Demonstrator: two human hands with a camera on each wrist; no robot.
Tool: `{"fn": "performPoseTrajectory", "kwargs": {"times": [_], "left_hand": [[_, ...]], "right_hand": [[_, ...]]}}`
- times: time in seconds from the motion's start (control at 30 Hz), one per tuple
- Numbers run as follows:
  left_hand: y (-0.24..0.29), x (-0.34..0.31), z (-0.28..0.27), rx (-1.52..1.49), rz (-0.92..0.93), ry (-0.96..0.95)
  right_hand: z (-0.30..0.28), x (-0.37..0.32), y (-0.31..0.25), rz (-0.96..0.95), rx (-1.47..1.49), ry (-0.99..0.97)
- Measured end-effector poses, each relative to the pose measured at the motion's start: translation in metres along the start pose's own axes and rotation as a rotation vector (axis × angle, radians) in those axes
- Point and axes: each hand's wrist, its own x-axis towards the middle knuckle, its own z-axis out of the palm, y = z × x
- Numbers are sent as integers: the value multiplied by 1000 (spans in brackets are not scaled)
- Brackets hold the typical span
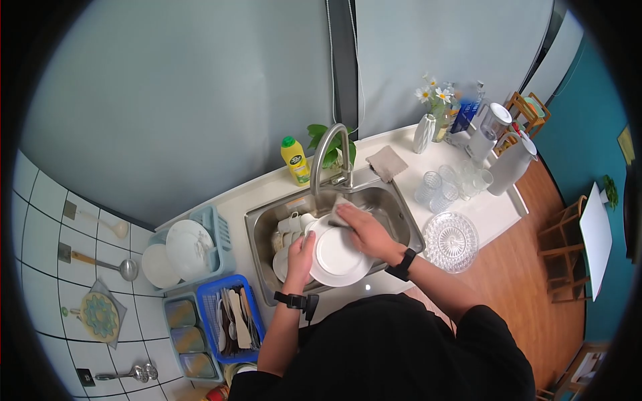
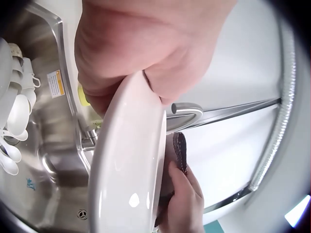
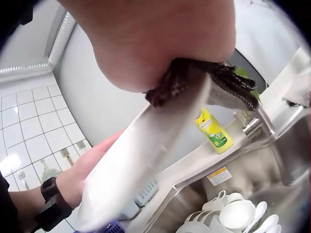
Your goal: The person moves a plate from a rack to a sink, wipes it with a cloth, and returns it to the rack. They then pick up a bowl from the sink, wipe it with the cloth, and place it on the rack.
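Note:
Over the sink, my left hand point(image 1: 301, 259) grips the near-left rim of a white plate point(image 1: 339, 252), thumb on its face. My right hand point(image 1: 369, 235) holds a grey-brown cloth point(image 1: 340, 211) against the plate's far edge. In the right wrist view, that cloth point(image 3: 231, 90) is folded over the rim, its dark frayed border showing under the palm. The plate point(image 2: 127, 160) appears edge-on and tilted in the left wrist view, raised above the basin. White cups point(image 3: 210, 206) and white spoons point(image 3: 267, 224) lie below in the sink point(image 1: 267, 224).
A curved faucet point(image 1: 324, 144) rises behind the plate, beside a yellow bottle point(image 1: 295, 160). Another cloth point(image 1: 386, 164) lies on the counter. Ribbed glasses point(image 1: 443, 197) and a glass plate point(image 1: 451, 242) stand right. Left are a dish rack point(image 1: 221, 237) and a blue utensil basket point(image 1: 251, 311).

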Motion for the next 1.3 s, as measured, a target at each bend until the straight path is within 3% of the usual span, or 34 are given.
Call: {"fn": "performPoseTrajectory", "kwargs": {"times": [0.07, 0.27, 0.47, 0.53, 0.57, 0.63, 0.77, 0.93, 1.07, 1.1, 1.2, 1.3], "left_hand": [[-8, 6, -5, 205, -43, -104], [-18, 3, 13, 258, 143, -66], [3, 5, 6, 189, 21, -14], [11, 2, 11, 145, 54, 37], [16, -1, 13, 107, 70, 91], [15, 2, 12, 55, 134, 161], [14, 5, 15, 69, 174, 171], [2, 7, 20, 266, 182, 53], [-2, 2, 30, 219, 159, 2], [-7, 2, 28, 221, 159, -2], [-12, 6, 25, 394, 291, -34], [-8, 3, 26, 261, 266, 67]], "right_hand": [[2, 4, -9, -172, -72, -149], [10, 15, -21, -189, 22, -297], [-3, 2, 4, -130, 24, -193], [-6, -11, 14, -8, 99, -58], [-3, -21, 17, 120, 159, -39], [3, -36, 19, 180, 175, -24], [10, -45, 24, 242, 158, 20], [19, -22, 14, 270, 140, 104], [27, -5, 2, 152, -5, 60], [28, -2, -2, 67, -15, -27], [21, 3, -13, -46, -68, -124], [6, 6, -15, -116, -145, -161]]}}
